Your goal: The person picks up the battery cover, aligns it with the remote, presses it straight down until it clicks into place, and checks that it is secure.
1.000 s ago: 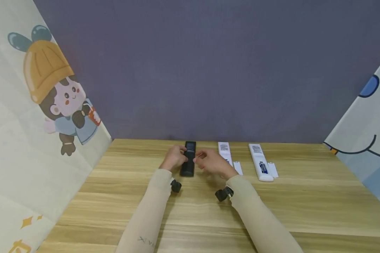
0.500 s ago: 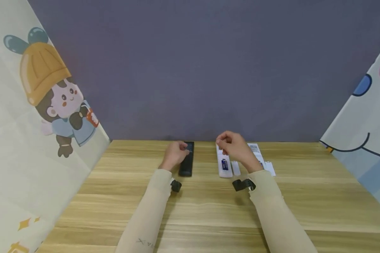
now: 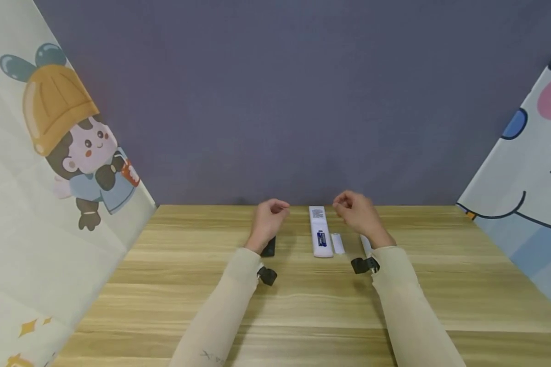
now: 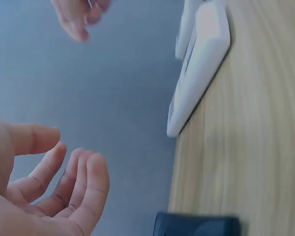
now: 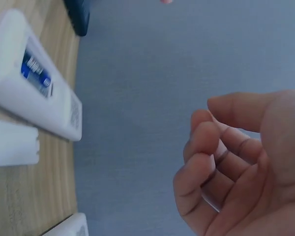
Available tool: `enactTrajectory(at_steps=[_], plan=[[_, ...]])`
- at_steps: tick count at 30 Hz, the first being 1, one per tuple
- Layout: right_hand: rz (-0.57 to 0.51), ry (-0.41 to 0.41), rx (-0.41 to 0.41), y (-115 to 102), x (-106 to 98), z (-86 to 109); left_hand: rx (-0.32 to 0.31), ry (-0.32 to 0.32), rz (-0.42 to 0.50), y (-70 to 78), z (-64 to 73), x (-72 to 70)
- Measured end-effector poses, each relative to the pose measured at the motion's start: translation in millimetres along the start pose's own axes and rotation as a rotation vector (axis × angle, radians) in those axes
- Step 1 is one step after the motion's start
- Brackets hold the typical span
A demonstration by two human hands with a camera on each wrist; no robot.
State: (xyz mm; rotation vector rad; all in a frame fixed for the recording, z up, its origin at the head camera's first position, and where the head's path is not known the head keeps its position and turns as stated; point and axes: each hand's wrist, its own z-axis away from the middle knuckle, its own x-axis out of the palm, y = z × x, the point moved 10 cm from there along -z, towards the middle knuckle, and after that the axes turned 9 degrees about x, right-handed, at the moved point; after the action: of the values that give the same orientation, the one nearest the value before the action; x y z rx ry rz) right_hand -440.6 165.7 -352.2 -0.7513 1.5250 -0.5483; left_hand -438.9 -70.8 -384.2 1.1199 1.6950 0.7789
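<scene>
My left hand [image 3: 268, 223] is raised above the black remote control [image 3: 269, 248], hiding most of it in the head view. In the left wrist view its fingers [image 4: 97, 179] are loosely bent around nothing. The right hand [image 3: 359, 214] hovers over the right-hand white remote [image 3: 366, 246], which it largely covers. Thumb and fingers of that hand [image 5: 231, 162] curve loosely with nothing between them. Between the hands lies the middle white remote [image 3: 318, 220], back side up, a blue battery [image 5: 36, 73] in its uncovered compartment. Its white battery cover [image 3: 337, 243] lies just right of it.
The wooden table [image 3: 298, 306] ends at a dark grey backdrop [image 3: 275, 102] just behind the remotes. Cartoon-printed sheets [image 3: 14, 204] flank it on both sides. Each wrist carries a small black camera [image 3: 267, 276].
My right hand has left the black remote and moved right, past the middle white remote. The left hand has come off the black remote, rising and shifting slightly right.
</scene>
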Motion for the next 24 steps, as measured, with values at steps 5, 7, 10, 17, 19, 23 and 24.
enactTrajectory(at_steps=[5, 7, 10, 17, 19, 23, 24], plan=[[0.046, -0.031, 0.026, 11.5, 4.6, -5.5, -0.023, -0.028, 0.028, 2.2, 4.3, 19.8], [0.065, -0.057, 0.032, 14.7, 8.4, -6.9, -0.027, -0.04, -0.034, 3.8, 6.0, 25.1], [0.1, -0.09, 0.036, 18.2, 14.0, -7.9, -0.041, -0.059, -0.117, 3.4, 8.5, 32.8], [0.169, -0.118, 0.038, 27.2, 23.8, -10.4, -0.125, -0.11, -0.13, -9.5, 12.4, 58.5], [0.186, -0.13, 0.051, 30.7, 27.7, -11.5, -0.156, -0.118, -0.11, -14.3, 13.0, 65.3], [0.243, -0.164, 0.092, 39.1, 36.5, -11.9, -0.207, -0.143, -0.106, -22.6, 12.6, 77.4], [0.257, -0.169, 0.103, 41.5, 38.2, -12.1, -0.217, -0.147, -0.111, -24.4, 12.2, 79.8]])
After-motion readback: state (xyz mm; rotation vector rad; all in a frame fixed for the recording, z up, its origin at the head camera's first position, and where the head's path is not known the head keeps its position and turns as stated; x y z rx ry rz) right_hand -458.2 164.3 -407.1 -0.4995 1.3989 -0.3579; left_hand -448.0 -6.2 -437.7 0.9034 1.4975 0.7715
